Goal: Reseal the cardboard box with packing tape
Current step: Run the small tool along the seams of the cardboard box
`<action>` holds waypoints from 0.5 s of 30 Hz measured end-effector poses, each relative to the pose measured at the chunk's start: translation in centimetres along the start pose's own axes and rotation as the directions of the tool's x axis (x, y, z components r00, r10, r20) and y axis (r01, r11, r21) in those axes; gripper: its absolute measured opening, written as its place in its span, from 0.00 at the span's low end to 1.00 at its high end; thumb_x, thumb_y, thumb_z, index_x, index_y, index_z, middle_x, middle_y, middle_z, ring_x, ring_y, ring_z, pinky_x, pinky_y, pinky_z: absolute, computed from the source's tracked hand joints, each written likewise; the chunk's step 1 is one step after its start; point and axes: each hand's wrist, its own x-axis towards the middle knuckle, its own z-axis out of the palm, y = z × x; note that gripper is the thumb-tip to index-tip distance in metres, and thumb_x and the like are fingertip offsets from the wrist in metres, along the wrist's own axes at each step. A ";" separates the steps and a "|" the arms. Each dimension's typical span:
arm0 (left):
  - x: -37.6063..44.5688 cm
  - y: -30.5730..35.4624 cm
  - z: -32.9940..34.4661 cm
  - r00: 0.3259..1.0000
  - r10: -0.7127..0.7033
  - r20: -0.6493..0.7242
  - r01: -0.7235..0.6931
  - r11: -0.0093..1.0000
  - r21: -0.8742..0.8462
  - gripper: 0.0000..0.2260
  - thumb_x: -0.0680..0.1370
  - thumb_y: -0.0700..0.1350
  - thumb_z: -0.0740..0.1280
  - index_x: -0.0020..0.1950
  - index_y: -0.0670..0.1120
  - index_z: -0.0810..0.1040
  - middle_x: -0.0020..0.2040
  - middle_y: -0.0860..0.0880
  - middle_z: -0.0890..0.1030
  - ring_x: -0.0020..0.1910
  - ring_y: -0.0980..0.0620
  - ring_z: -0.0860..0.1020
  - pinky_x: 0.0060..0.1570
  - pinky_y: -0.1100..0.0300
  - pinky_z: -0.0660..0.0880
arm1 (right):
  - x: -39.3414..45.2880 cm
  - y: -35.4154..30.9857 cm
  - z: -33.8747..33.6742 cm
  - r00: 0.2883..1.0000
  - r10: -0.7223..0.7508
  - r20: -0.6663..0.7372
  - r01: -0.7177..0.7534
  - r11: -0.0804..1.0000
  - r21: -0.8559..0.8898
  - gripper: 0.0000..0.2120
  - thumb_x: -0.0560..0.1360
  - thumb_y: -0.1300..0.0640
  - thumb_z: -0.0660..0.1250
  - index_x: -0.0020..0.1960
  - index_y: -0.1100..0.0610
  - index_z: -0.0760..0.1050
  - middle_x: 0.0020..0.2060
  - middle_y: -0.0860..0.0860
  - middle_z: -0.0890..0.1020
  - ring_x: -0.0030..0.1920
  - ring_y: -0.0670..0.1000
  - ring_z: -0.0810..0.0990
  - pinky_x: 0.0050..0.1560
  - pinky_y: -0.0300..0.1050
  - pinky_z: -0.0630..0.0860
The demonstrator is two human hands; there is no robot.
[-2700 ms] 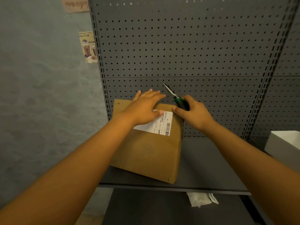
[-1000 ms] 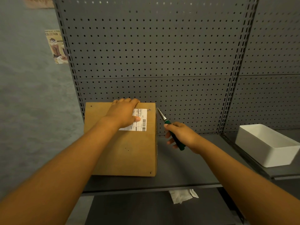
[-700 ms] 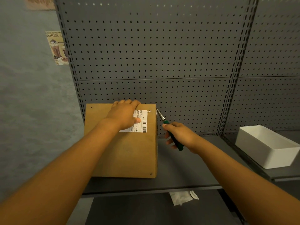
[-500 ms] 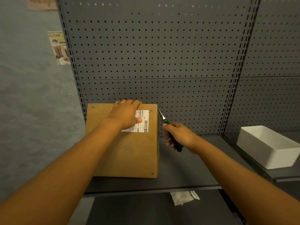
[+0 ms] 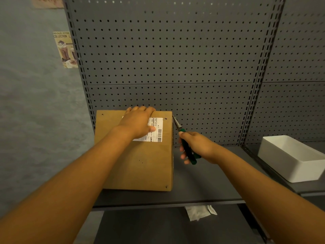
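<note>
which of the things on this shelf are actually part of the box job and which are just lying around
In use:
cardboard box, pressed flat by the left hand
green-handled pliers, gripped in the right hand, tips at the box's far right corner

Lying about:
white tray on the neighbouring shelf
crumpled white paper on the lower shelf
drinks poster on the wall

No packing tape visible.

Closed brown cardboard box (image 5: 140,162) lies flat on shelf (image 5: 202,187).

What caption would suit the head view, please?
Left hand steadies the box on the shelf while the right hand holds green-handled pliers at its top corner.
</note>
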 end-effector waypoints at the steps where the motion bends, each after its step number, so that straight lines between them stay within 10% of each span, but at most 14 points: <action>1: 0.0 0.0 0.0 1.000 0.002 0.000 -0.002 1.000 0.000 0.31 0.74 0.55 0.70 0.73 0.52 0.62 0.68 0.47 0.71 0.68 0.44 0.67 0.72 0.44 0.57 | -0.1 -0.1 0.0 1.000 0.000 0.004 0.000 1.000 0.003 0.17 0.82 0.47 0.52 0.53 0.60 0.69 0.40 0.56 0.76 0.36 0.54 0.79 0.44 0.55 0.81; 15: -0.1 0.1 0.0 1.000 -0.007 0.010 0.007 1.000 0.009 0.31 0.74 0.55 0.70 0.73 0.52 0.62 0.69 0.48 0.71 0.69 0.44 0.66 0.73 0.44 0.54 | -0.3 -0.3 0.8 0.998 -0.011 -0.055 0.005 0.994 -0.107 0.14 0.83 0.48 0.51 0.50 0.58 0.68 0.40 0.57 0.78 0.35 0.56 0.80 0.39 0.50 0.81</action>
